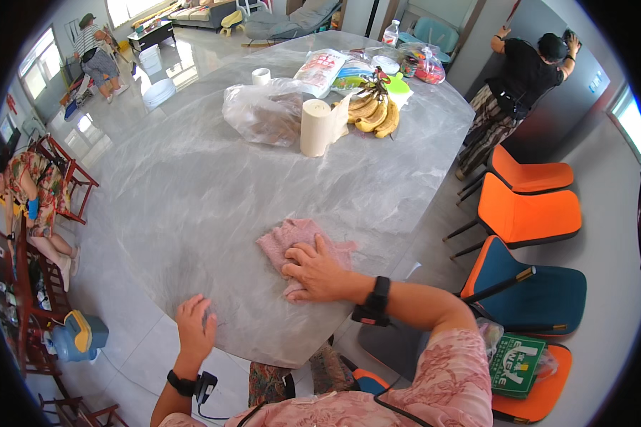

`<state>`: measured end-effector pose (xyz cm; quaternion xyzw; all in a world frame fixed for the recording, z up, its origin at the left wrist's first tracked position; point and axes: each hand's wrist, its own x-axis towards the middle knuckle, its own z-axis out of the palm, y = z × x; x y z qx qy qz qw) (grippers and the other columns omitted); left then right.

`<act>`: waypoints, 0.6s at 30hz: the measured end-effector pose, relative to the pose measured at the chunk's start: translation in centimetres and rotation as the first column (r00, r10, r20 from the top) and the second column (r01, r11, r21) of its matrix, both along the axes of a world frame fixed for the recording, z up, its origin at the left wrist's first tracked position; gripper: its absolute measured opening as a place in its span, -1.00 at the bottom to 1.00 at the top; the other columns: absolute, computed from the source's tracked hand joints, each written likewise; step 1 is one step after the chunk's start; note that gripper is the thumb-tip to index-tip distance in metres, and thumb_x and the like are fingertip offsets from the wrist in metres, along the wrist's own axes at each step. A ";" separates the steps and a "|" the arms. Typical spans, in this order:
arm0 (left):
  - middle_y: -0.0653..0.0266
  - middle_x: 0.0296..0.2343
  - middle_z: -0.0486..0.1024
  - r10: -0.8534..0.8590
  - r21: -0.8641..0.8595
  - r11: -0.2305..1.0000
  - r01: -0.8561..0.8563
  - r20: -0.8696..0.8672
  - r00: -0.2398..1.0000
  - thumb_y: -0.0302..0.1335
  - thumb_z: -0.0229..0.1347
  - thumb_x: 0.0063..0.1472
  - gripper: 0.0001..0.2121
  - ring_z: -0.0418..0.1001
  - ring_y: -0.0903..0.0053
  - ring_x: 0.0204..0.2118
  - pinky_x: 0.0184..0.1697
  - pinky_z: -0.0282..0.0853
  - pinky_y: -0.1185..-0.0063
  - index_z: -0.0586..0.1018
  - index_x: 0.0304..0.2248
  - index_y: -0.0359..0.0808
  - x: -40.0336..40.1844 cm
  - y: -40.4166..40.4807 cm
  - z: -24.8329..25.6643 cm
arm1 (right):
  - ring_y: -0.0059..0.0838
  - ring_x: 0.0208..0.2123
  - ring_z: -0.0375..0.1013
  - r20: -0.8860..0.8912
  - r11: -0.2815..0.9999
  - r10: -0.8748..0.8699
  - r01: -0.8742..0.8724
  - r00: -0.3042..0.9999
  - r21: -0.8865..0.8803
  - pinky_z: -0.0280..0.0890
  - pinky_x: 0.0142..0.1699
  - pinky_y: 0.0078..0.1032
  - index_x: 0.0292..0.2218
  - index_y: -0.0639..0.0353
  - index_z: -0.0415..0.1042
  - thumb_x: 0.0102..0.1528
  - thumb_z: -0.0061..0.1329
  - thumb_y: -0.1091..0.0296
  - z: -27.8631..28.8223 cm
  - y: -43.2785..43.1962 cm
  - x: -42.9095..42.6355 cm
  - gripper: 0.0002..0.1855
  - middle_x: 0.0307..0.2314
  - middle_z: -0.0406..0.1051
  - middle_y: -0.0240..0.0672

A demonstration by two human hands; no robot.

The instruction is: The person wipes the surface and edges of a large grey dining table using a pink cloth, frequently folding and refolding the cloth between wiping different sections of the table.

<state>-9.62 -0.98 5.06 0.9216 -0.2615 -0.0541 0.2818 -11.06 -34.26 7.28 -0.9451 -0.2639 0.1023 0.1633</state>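
Observation:
My right hand (318, 273) presses down on a crumpled pink cloth (294, 240), its fingers curled into the fabric. The cloth lies on a grey marbled table (235, 192), near the edge closest to me. Over to the left, my left hand (195, 325) is at the table's rim with nothing in it, its thumb apart from the fingers. A black strap device sits on each of my wrists. Farther up the table stand a paper towel roll (315, 131), a bunch of bananas (376, 115) and a clear plastic bag (264, 112) with brownish contents.
Beyond the bananas are a white printed package (320, 72), a plastic bottle (391, 33) and a white cup (261, 76). Orange chairs (529, 211) line the right wall; one holds a green bag (518, 365). Several people are nearby, one wiping a grey panel (545, 91).

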 end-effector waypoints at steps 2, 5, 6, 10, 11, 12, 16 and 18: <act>-0.07 -0.05 0.14 0.053 -0.047 0.997 -0.053 -0.007 0.999 -0.37 -0.07 0.05 -0.63 0.08 0.09 0.00 0.01 -0.02 0.29 0.34 -0.15 -0.37 2.4 0.2 -0.7 | -0.24 0.06 -0.02 0.241 0.994 -0.082 0.095 0.967 -0.046 -0.16 -0.01 -0.06 -0.01 -0.06 0.14 -0.13 -0.15 -0.18 -0.4 0.0 0.5 -0.31 -0.02 0.06 -0.18; -0.08 -0.03 0.10 0.106 -0.039 0.994 -0.104 0.036 0.994 -0.35 -0.08 0.09 -0.64 0.07 0.09 0.01 0.02 -0.03 0.29 0.33 -0.14 -0.37 4.8 -1.6 0.0 | -0.21 0.05 -0.01 0.359 0.941 -0.312 0.339 0.880 -0.013 -0.13 -0.01 -0.09 0.01 -0.09 0.11 -0.11 -0.18 -0.12 -1.6 -4.4 3.3 -0.34 -0.03 0.07 -0.18; -0.09 -0.01 0.07 0.117 0.012 0.993 -0.119 0.111 0.987 -0.33 -0.08 0.10 -0.63 0.05 0.08 0.02 0.03 -0.05 0.28 0.33 -0.13 -0.37 5.6 -1.9 0.4 | -0.21 0.07 -0.04 0.316 0.900 -0.416 0.437 0.853 0.006 -0.16 0.02 -0.07 0.05 -0.10 0.03 -0.10 -0.18 -0.14 -1.3 -6.9 4.3 -0.29 0.00 0.02 -0.17; -0.10 0.03 -0.01 0.133 0.139 0.976 -0.166 0.221 0.966 -0.25 -0.13 0.13 -0.57 -0.01 0.07 0.05 0.07 -0.12 0.27 0.28 -0.07 -0.36 6.6 -1.2 -1.5 | -0.23 0.12 -0.12 0.386 0.580 -0.738 0.813 0.554 -0.058 -0.18 0.05 -0.03 0.11 -0.14 -0.09 -0.06 -0.22 -0.13 -1.4 -18.4 5.8 -0.26 0.07 -0.06 -0.18; -0.10 0.04 -0.04 0.147 0.139 0.974 -0.179 0.210 0.966 -0.19 -0.16 0.13 -0.53 -0.05 0.06 0.07 0.08 -0.17 0.25 0.25 -0.05 -0.35 6.5 -0.7 -2.8 | -0.24 0.12 -0.13 0.407 0.497 -0.783 0.866 0.471 -0.046 -0.17 0.05 -0.02 0.10 -0.14 -0.06 -0.05 -0.24 -0.14 -2.5 -20.9 5.7 -0.28 0.07 -0.06 -0.19; -0.11 0.05 -0.07 0.157 0.133 0.974 -0.185 0.197 0.968 -0.13 -0.19 0.13 -0.48 -0.09 0.05 0.08 0.09 -0.22 0.23 0.22 -0.02 -0.34 6.6 -0.4 -3.3 | -0.21 0.10 -0.10 0.424 0.425 -0.813 0.905 0.398 -0.036 -0.18 0.04 0.01 0.08 -0.10 -0.02 -0.05 -0.26 -0.09 -3.0 -23.5 5.1 -0.32 0.05 -0.03 -0.18; -0.11 0.06 -0.09 0.126 0.230 0.958 -0.172 0.201 0.971 -0.04 -0.22 0.11 -0.41 -0.13 0.03 0.09 0.09 -0.28 0.18 0.17 0.01 -0.31 5.6 -1.8 -2.0 | -0.19 0.11 -0.11 0.389 0.280 -0.887 0.960 0.250 0.022 -0.20 0.01 0.10 0.04 -0.01 0.07 -0.05 -0.29 -0.03 -2.6 -22.8 5.4 -0.37 0.04 0.00 -0.15; -0.10 0.06 -0.10 0.098 0.266 0.953 -0.145 0.181 0.979 -0.02 -0.18 0.08 -0.38 -0.17 0.03 0.10 0.08 -0.31 0.14 0.14 0.03 -0.30 5.6 -1.6 -1.7 | -0.19 0.10 -0.09 0.366 0.468 -0.819 0.883 0.442 -0.021 -0.20 0.02 0.06 0.03 0.02 0.09 -0.07 -0.27 -0.02 -1.9 -18.4 5.3 -0.37 0.03 0.02 -0.14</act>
